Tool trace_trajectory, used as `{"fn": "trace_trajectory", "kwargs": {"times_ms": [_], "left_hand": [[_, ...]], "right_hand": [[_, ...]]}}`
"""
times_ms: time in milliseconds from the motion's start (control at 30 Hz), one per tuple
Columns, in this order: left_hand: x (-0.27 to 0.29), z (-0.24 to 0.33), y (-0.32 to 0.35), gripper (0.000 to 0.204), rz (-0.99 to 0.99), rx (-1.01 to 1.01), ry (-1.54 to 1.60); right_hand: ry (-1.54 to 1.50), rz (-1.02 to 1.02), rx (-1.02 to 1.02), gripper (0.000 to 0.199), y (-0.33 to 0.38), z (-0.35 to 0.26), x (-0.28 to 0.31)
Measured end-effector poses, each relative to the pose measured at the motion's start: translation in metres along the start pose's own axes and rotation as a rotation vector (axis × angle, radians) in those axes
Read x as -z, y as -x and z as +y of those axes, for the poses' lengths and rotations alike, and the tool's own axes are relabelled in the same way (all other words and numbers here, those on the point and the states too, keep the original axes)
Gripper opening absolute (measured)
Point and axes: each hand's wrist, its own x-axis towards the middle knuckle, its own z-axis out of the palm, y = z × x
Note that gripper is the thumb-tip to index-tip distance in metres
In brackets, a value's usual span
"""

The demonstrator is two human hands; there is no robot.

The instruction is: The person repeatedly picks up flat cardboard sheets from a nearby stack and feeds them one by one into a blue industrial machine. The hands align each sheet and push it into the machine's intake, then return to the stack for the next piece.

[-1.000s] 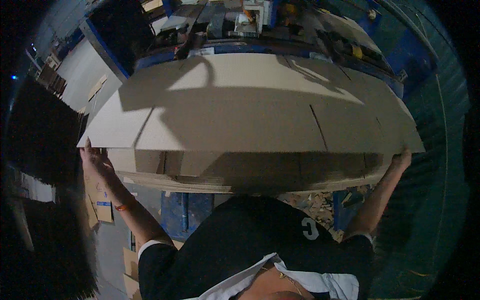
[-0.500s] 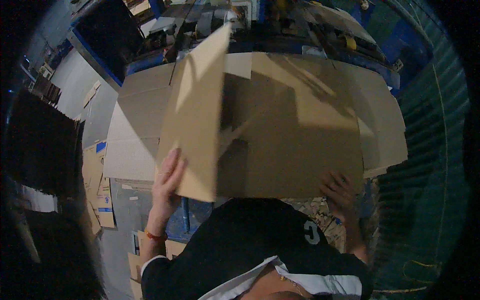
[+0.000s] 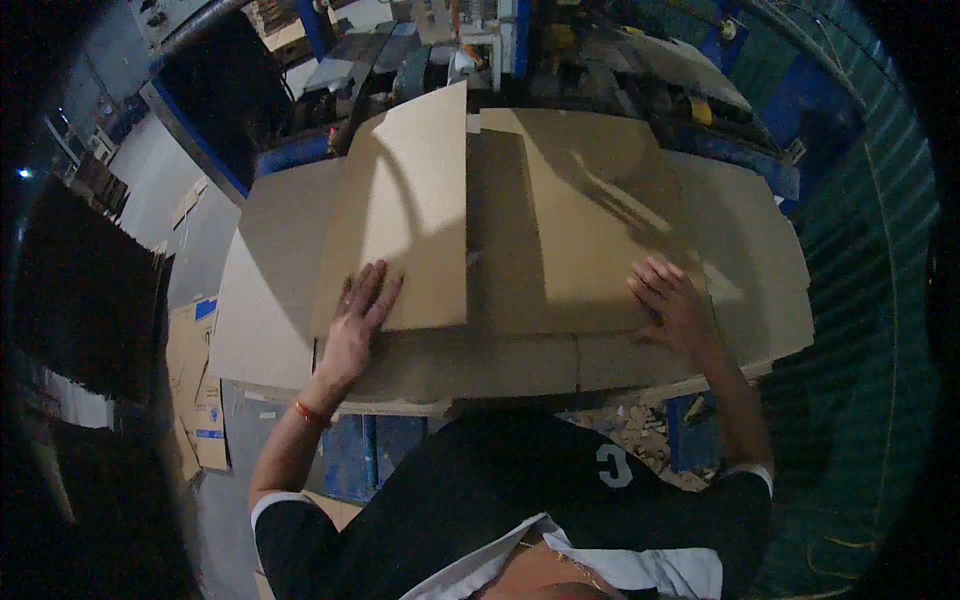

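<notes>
Item: one brown cardboard sheet [image 3: 420,200], which lay atop a wide stack of flat cardboard [image 3: 265,260], its two side panels turned inward with a narrow gap between. Left hand [image 3: 362,310]: lay on the left panel near its lower edge, fingers slightly spread; an orange band [image 3: 315,413] circled the wrist. Right hand [image 3: 675,308]: lay on the right panel's lower part, fingers slightly spread. Beyond the stack: a dark machine with blue frame parts [image 3: 300,155]. Below its near edge: blue panels and cardboard scraps [image 3: 635,432]. Left: grey floor [image 3: 150,190], bearing flattened cartons [image 3: 190,365]. Right: a green ridged wall [image 3: 850,380].
</notes>
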Motion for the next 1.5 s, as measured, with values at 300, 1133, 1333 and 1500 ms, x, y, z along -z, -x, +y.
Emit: {"fn": "trace_trajectory", "kwargs": {"times_ms": [300, 1133, 1333, 1500], "left_hand": [[-0.056, -0.078, -0.142, 0.056, 0.259, -0.010, -0.089], [0.042, -0.095, 0.095, 0.047, 1.073, 0.849, 0.307], [0.059, -0.131, 0.114, 0.038, 1.309, 0.743, 0.973], [0.048, -0.150, 0.144, 0.028, 1.080, 0.705, 1.431]], "right_hand": [[0.074, -0.167, -0.270, 0.064, -0.114, 0.081, -0.042], [-0.835, 1.779, -1.266, 0.038, 0.178, 0.111, -0.046], [-1.300, 1.683, -1.123, 0.040, 0.172, 0.157, 0.014], [-0.906, 1.395, -0.946, 0.047, 0.159, 0.077, 0.103]]}}
